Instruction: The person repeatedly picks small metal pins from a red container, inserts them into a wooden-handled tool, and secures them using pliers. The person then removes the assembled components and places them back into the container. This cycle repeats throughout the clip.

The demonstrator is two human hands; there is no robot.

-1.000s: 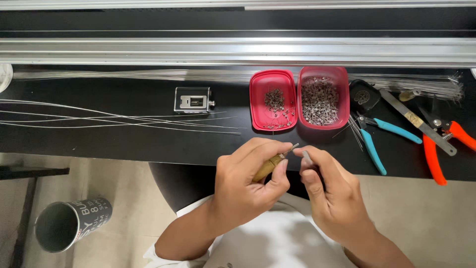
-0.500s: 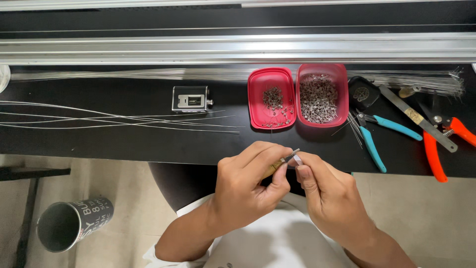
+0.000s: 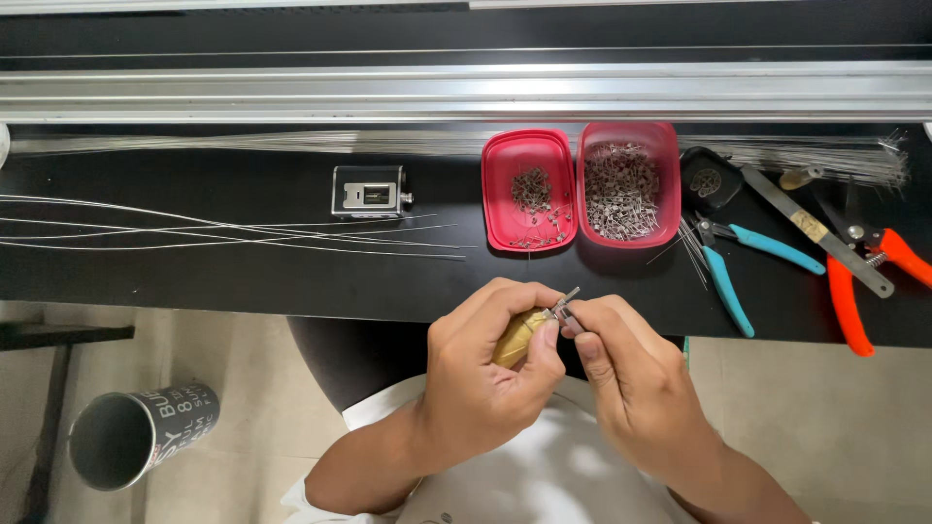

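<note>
My left hand (image 3: 488, 374) grips a small tool with a yellowish wooden handle (image 3: 517, 337) and a metal tip (image 3: 564, 300), held just below the black table's (image 3: 291, 277) front edge. My right hand (image 3: 636, 378) pinches at that metal tip with thumb and forefinger; whatever small piece is between the fingers is hidden. Both hands are close together over my lap.
On the table stand two red trays (image 3: 529, 155) (image 3: 663, 136) of several small metal parts, a small metal block (image 3: 368, 190), long thin wires (image 3: 214, 233), blue-handled pliers (image 3: 733, 281), orange-handled cutters (image 3: 854, 291) and a metal ruler (image 3: 815, 231). A metal cup (image 3: 141, 437) lies on the floor at left.
The hands have shifted slightly down and to the right, still joined at the tool's tip. The table's things are unmoved.
</note>
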